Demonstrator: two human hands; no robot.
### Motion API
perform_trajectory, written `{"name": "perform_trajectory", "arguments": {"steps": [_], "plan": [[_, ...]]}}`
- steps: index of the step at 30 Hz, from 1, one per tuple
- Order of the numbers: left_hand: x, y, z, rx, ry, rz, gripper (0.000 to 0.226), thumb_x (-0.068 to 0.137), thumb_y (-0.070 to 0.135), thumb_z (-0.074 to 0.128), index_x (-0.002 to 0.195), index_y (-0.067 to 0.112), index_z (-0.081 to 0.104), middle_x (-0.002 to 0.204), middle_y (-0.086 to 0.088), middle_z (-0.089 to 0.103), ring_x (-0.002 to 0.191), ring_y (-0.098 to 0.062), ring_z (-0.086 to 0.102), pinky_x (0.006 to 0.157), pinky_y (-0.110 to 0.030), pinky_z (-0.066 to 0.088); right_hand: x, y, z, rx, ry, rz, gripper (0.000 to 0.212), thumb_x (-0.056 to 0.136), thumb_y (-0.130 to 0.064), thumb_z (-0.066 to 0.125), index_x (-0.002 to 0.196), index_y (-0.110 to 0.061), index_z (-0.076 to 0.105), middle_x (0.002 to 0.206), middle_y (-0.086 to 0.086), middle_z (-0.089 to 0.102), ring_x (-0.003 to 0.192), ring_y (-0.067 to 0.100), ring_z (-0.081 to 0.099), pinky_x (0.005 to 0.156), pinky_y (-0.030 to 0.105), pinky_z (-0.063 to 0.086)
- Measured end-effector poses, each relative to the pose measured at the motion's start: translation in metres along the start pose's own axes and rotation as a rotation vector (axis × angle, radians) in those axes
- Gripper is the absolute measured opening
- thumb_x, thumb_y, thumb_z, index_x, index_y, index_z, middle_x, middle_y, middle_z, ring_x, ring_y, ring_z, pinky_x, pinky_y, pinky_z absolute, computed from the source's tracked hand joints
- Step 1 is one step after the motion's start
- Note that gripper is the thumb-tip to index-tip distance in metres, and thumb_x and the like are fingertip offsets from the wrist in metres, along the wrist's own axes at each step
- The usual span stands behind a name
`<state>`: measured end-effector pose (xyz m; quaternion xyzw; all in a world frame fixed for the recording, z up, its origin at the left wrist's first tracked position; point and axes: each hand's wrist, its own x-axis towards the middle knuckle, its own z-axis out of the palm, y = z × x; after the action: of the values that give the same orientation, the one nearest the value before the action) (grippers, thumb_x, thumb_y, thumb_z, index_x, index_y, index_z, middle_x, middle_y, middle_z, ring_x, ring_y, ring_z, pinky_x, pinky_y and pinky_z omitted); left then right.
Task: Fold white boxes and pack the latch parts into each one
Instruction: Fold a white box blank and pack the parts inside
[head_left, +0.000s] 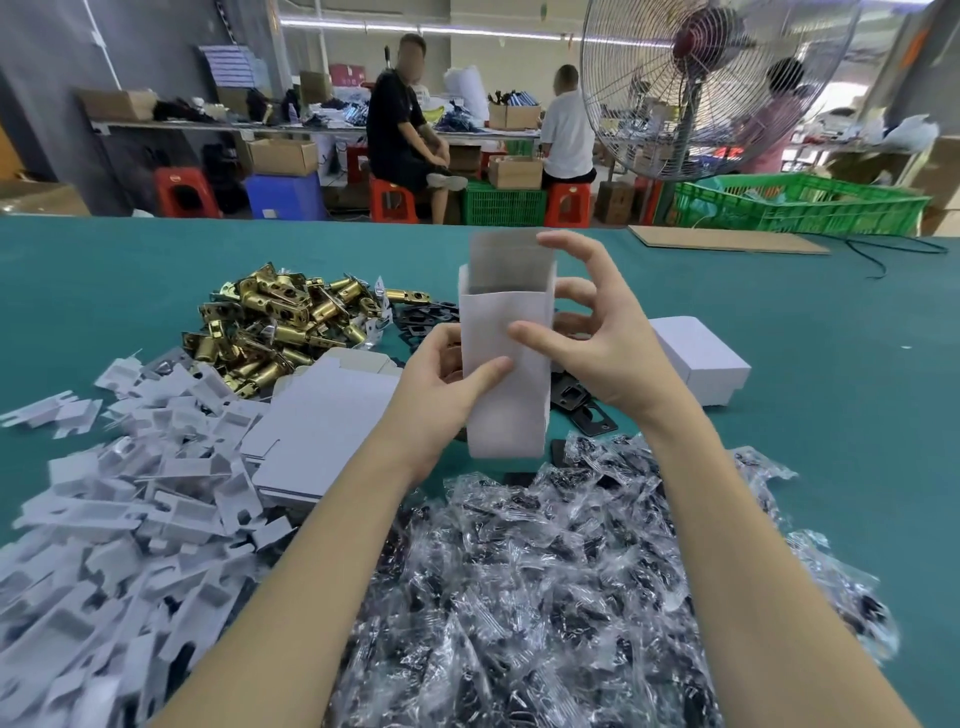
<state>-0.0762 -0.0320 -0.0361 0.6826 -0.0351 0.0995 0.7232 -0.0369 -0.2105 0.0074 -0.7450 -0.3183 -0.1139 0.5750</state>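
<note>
Nearest the lens: clear plastic packets of dark small parts, heaped below the white box. Above that heap, held upright in mid-air over the counter, top end open with one flap standing at the far edge. Left hand gripping the lower left side, thumb pressed across the front panel. Right hand at the right side, thumb on the front panel, remaining fingers spread and curled loosely behind and above the opening; whether these touch the card cannot be told.

Judged step: squaring up one carton, bottom probably closed, contents not yet loaded, interior hidden from view. Next move likely calls for freeing one hand, steadying the tube with the other, and reaching for parts.

Left of the box: flat unfolded blanks, then a spread of white card inserts. Beyond and left: brass latch bolts in a pile. Behind and under the box: black strike plates. Right of the box: one finished closed box.
</note>
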Motion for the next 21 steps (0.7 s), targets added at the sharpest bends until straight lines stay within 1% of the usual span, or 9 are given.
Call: {"name": "perform_trajectory", "arguments": {"steps": [2, 3, 6, 8, 10, 12, 15, 17, 21], "plan": [[0.002, 0.0, -0.003, -0.024, 0.022, -0.012, 0.028, 0.093, 0.016, 0.072, 0.118, 0.022, 0.061, 0.112, -0.001, 0.075, 0.106, -0.019, 0.072, 0.082, -0.041, 0.061, -0.001, 0.004, 0.002, 0.044, -0.009, 0.018, 0.062, 0.088, -0.022, 0.08, 0.138, -0.041, 0.048, 0.107, 0.001, 0.076, 0.088, 0.025, 0.075, 0.081, 0.038, 0.061], [0.002, 0.0, -0.005, -0.018, 0.018, -0.013, 0.027, 0.094, 0.016, 0.072, 0.118, 0.023, 0.062, 0.111, 0.0, 0.075, 0.106, -0.019, 0.071, 0.082, -0.041, 0.062, -0.001, 0.006, 0.002, 0.052, -0.001, 0.024, 0.06, 0.089, -0.021, 0.079, 0.138, -0.041, 0.05, 0.104, 0.001, 0.076, 0.089, 0.023, 0.075, 0.082, 0.037, 0.059], [0.003, 0.001, -0.009, 0.068, -0.014, 0.007, 0.026, 0.094, 0.02, 0.073, 0.116, 0.027, 0.062, 0.106, 0.009, 0.075, 0.097, -0.007, 0.071, 0.071, -0.026, 0.059, -0.003, 0.011, 0.002, 0.084, 0.026, 0.044, 0.055, 0.092, -0.017, 0.076, 0.137, -0.039, 0.053, 0.104, 0.001, 0.076, 0.097, 0.022, 0.074, 0.085, 0.042, 0.061], [0.004, 0.005, -0.01, 0.141, -0.009, 0.023, 0.032, 0.091, 0.025, 0.076, 0.119, 0.024, 0.061, 0.11, 0.01, 0.073, 0.098, -0.004, 0.07, 0.074, -0.023, 0.057, -0.003, 0.012, 0.002, 0.119, 0.008, 0.055, 0.055, 0.096, -0.013, 0.071, 0.139, -0.04, 0.052, 0.11, 0.0, 0.076, 0.105, 0.021, 0.072, 0.089, 0.047, 0.061], [0.006, 0.011, -0.014, 0.157, 0.017, 0.041, 0.038, 0.091, 0.026, 0.076, 0.124, 0.022, 0.059, 0.118, 0.007, 0.071, 0.107, -0.007, 0.068, 0.085, -0.029, 0.058, -0.003, 0.011, 0.001, 0.148, -0.01, 0.057, 0.054, 0.097, -0.009, 0.067, 0.14, -0.038, 0.051, 0.113, 0.002, 0.075, 0.11, 0.021, 0.071, 0.091, 0.05, 0.06], [0.007, 0.018, -0.021, 0.101, 0.047, 0.061, 0.037, 0.094, 0.019, 0.073, 0.127, 0.021, 0.059, 0.12, 0.001, 0.07, 0.112, -0.011, 0.068, 0.092, -0.035, 0.058, -0.003, 0.01, 0.0, 0.164, -0.03, 0.065, 0.053, 0.097, -0.007, 0.066, 0.14, -0.034, 0.051, 0.112, 0.003, 0.074, 0.109, 0.023, 0.071, 0.092, 0.052, 0.059], [0.004, 0.025, -0.031, 0.061, 0.028, 0.093, 0.035, 0.096, 0.008, 0.068, 0.129, 0.017, 0.058, 0.118, -0.005, 0.072, 0.11, -0.016, 0.07, 0.089, -0.034, 0.061, -0.003, 0.01, 0.002, 0.201, -0.061, 0.085, 0.054, 0.099, -0.004, 0.064, 0.143, -0.03, 0.049, 0.113, 0.01, 0.074, 0.108, 0.027, 0.07, 0.092, 0.052, 0.06], [0.003, 0.025, -0.035, 0.074, 0.011, 0.11, 0.037, 0.096, 0.005, 0.067, 0.129, 0.017, 0.057, 0.115, -0.007, 0.072, 0.107, -0.019, 0.071, 0.087, -0.033, 0.061, -0.002, 0.01, 0.004, 0.213, -0.079, 0.088, 0.054, 0.099, -0.003, 0.062, 0.144, -0.031, 0.048, 0.117, 0.013, 0.072, 0.108, 0.024, 0.071, 0.092, 0.048, 0.06], [0.002, 0.025, -0.037, 0.133, 0.012, 0.148, 0.042, 0.095, 0.004, 0.069, 0.128, 0.024, 0.053, 0.115, -0.005, 0.07, 0.107, -0.024, 0.071, 0.091, -0.044, 0.061, -0.003, 0.014, 0.009, 0.231, -0.086, 0.093, 0.057, 0.1, -0.006, 0.064, 0.143, -0.04, 0.048, 0.123, 0.012, 0.07, 0.11, 0.025, 0.071, 0.09, 0.041, 0.061]]}}
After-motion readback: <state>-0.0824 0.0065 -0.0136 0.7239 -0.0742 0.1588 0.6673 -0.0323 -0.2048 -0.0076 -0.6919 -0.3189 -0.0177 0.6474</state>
